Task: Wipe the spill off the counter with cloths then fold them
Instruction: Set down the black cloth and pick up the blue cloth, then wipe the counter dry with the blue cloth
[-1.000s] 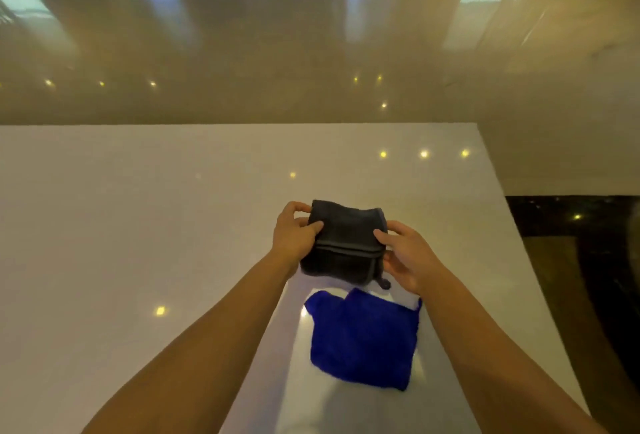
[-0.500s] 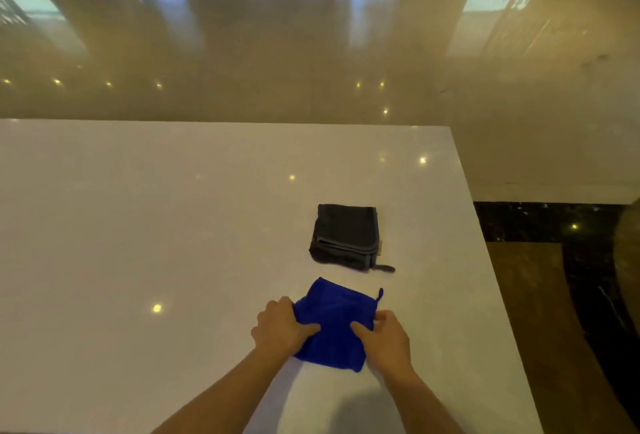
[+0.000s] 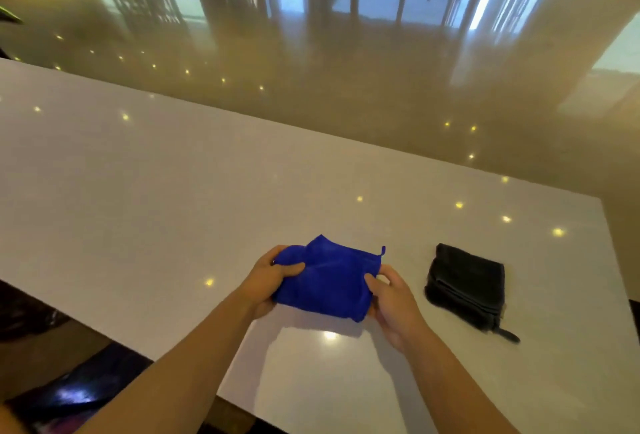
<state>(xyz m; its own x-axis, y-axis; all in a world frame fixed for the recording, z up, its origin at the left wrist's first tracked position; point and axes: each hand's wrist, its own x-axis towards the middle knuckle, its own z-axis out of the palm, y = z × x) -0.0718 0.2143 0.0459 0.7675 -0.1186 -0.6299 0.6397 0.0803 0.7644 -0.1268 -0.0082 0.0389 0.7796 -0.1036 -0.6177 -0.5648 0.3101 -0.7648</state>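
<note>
Head view shows my left hand [image 3: 268, 283] and right hand [image 3: 393, 305] pinching the limp, light, soft blue microfibre cloth [image 3: 325, 281] by its opposite side edges, best gripped there, I judge.

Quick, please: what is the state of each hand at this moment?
Left hand: closed on the blue cloth.
Right hand: closed on the same blue cloth.

Glossy white counter [image 3: 173, 191]; soft matt blue cloth [image 3: 325, 284]; ribbed dark grey cloth [image 3: 465, 286].

Both hands, left [image 3: 268, 281] and right [image 3: 393, 305], clenched (bare forearms outstretched)
</note>
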